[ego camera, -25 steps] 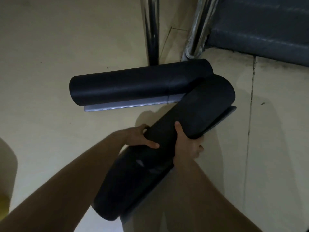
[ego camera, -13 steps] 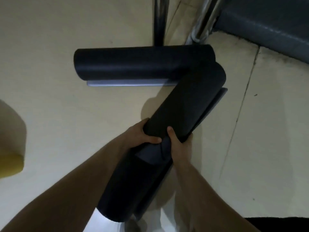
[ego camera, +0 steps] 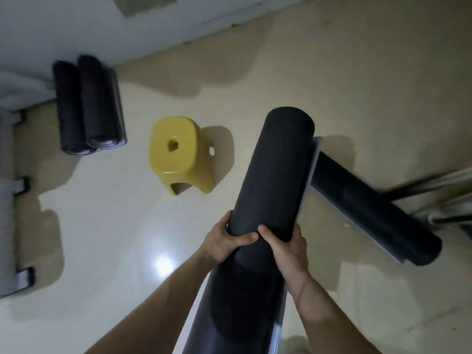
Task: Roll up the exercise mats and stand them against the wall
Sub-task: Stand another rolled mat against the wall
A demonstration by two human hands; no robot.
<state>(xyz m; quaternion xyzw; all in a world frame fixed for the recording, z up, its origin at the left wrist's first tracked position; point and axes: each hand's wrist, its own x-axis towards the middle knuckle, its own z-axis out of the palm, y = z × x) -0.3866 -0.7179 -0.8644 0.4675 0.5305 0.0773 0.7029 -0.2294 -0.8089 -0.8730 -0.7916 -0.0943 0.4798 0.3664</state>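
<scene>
dim, floor (ego camera: 163, 264) glare, blurred edges

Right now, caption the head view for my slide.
Both hands, left and right, grip a rolled black mat beside a yellow stool.

Single head-worn wide-angle view, looking steeply down and forward at the floor (ego camera: 107, 238) from standing height. Forearms enter from the bottom edge, close to the lens. The wall (ego camera: 76, 24) runs across the top-left corner. No second view to overlap.
</scene>
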